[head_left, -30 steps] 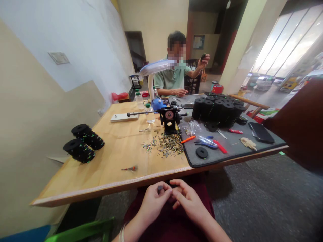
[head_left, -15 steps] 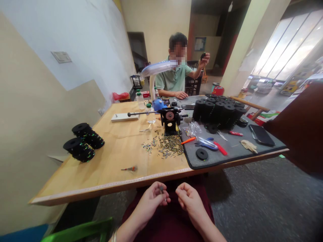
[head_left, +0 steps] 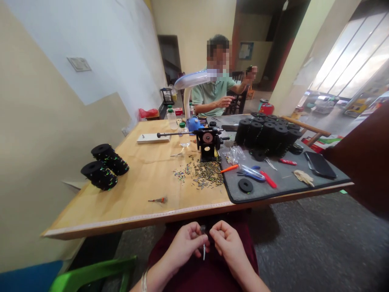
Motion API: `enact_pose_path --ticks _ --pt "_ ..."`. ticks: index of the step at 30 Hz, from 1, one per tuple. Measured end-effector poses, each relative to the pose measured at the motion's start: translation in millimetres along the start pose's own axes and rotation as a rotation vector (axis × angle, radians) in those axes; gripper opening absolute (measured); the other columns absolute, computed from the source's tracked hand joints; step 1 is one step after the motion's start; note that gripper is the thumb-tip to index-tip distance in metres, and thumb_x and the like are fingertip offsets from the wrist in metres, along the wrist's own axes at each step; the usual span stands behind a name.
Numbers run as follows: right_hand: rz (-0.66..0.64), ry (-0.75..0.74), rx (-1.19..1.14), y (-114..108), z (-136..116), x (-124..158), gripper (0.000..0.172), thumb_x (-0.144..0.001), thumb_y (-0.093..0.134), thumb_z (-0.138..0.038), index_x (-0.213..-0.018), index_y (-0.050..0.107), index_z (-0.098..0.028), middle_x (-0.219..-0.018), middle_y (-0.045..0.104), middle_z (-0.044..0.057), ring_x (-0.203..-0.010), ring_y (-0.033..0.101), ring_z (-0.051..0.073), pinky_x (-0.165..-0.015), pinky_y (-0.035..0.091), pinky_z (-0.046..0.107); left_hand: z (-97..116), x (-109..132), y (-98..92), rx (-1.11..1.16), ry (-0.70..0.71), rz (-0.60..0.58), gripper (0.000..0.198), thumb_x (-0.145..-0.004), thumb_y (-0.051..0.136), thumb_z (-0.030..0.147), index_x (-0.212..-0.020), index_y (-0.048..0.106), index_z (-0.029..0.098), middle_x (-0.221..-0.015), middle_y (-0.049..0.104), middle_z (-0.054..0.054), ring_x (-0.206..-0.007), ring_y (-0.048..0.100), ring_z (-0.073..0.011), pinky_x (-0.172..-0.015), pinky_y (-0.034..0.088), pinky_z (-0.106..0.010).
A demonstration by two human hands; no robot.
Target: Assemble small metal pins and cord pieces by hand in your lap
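Note:
Above my lap, in front of the table's near edge, my left hand [head_left: 189, 242] pinches a small slender piece [head_left: 204, 252] with a dark upper end and a thin pale tail pointing down. Close beside it, on the right, is my right hand [head_left: 227, 243], its thumb and fingers pressed together. Whatever lies between those fingertips is too small to make out. The hands are near each other, with a narrow gap between them. On the wooden table [head_left: 133, 198] ahead lies a small orange and grey tapered piece [head_left: 158, 200].
Many small metallic parts [head_left: 208, 173] are spread before a black hand-cranked winder [head_left: 207, 144]. Black foam spools stand left [head_left: 100, 175] and right [head_left: 263, 134]. Pliers [head_left: 258, 174] lie on the grey mat [head_left: 240, 198]. A co-worker [head_left: 212, 95] sits opposite, behind a lamp [head_left: 194, 79].
My left hand has shifted slightly right, and the slender piece's pale tail now shows. My right hand stays nearly in place. The co-worker's resting hand has risen off the table.

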State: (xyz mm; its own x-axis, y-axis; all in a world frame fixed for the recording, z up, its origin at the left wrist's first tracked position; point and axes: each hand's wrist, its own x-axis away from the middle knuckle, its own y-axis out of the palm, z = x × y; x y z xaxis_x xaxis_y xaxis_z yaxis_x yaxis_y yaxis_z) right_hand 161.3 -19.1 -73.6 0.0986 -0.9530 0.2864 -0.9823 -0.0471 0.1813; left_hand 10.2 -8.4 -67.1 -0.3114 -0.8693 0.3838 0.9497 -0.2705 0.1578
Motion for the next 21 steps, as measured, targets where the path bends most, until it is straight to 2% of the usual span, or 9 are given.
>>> enact_pose_path --ticks 4,10,21 --pt "0.017 -0.012 0.063 4.1 -0.7 -0.9 0.038 -0.07 0.066 -0.053 -0.065 0.047 -0.02 -0.037 0.037 -0.012 -0.034 0.025 0.004 -0.037 0.018 0.018 -0.2 -0.2 2.8 -0.064 0.041 0.033 0.04 -0.062 0.076 0.042 -0.062 0.044 0.018 -0.051 0.055 0.005 -0.045 0.055 -0.0101 -0.04 0.041 -0.018" --pt "0.046 -0.089 0.175 5.3 -0.1 -1.2 0.035 -0.073 0.064 -0.049 -0.064 0.048 -0.019 -0.039 0.038 -0.011 -0.034 0.029 0.005 -0.037 0.021 0.019 -1.3 0.6 6.1 -0.092 0.062 0.052 0.036 -0.063 0.074 0.037 -0.061 0.042 0.019 -0.052 0.048 0.008 -0.043 0.045 -0.0068 -0.04 0.04 -0.018" --pt "0.04 -0.14 0.251 4.3 5.3 -2.4 0.028 -0.077 0.061 -0.042 -0.068 0.052 -0.018 -0.041 0.04 -0.01 -0.036 0.031 0.006 -0.038 0.022 0.018 0.2 0.1 9.9 -0.129 0.071 0.059 0.025 -0.065 0.067 0.025 -0.061 0.043 0.019 -0.048 0.046 0.009 -0.039 0.042 -0.006 -0.039 0.037 -0.017"
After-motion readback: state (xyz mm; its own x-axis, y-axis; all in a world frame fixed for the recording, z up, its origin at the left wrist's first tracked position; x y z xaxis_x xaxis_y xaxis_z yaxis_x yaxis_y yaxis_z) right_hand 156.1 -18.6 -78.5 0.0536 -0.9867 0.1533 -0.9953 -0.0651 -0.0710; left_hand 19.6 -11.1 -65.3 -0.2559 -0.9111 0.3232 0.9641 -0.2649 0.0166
